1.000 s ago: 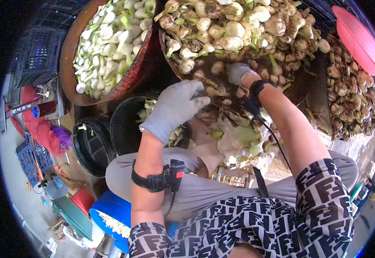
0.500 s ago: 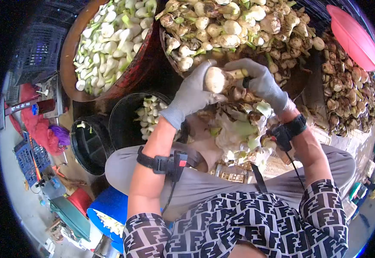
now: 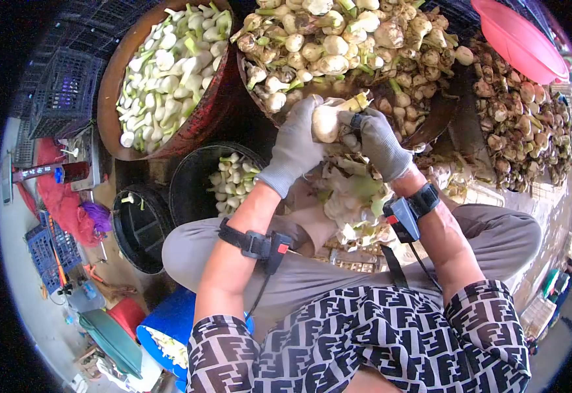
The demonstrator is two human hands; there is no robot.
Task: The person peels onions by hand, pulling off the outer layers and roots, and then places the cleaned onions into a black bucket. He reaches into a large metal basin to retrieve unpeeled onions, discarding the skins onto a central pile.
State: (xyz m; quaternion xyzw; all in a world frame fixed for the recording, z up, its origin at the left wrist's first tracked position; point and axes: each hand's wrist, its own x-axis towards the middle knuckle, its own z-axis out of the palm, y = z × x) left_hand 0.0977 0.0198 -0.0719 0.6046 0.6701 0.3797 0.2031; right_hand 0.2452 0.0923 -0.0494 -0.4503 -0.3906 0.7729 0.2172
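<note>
My left hand [image 3: 296, 145], in a grey glove, is wrapped round a pale bulb [image 3: 326, 123] whose stem points up to the right. My right hand [image 3: 379, 139], also gloved, is closed beside the bulb, with a small dark object [image 3: 357, 120] at its fingers, too small to name. Below both hands lies a heap of peeled outer leaves [image 3: 355, 196] over my lap. Just beyond them is a wide tub of unpeeled bulbs [image 3: 332, 46] with brown skins and roots.
Clean white bulbs fill a rusty tub [image 3: 110, 111] at the upper left. A black bucket [image 3: 180, 190] holds more, beside another black bucket [image 3: 123, 229]. Brown bulbs [image 3: 525, 124] are piled at the right under a pink basin [image 3: 522, 42]. A blue bucket [image 3: 168, 314] stands lower left.
My right hand has moved left and down from the stem to the side of the bulb. The stem's end now shows uncovered. The whole view has shifted slightly.
</note>
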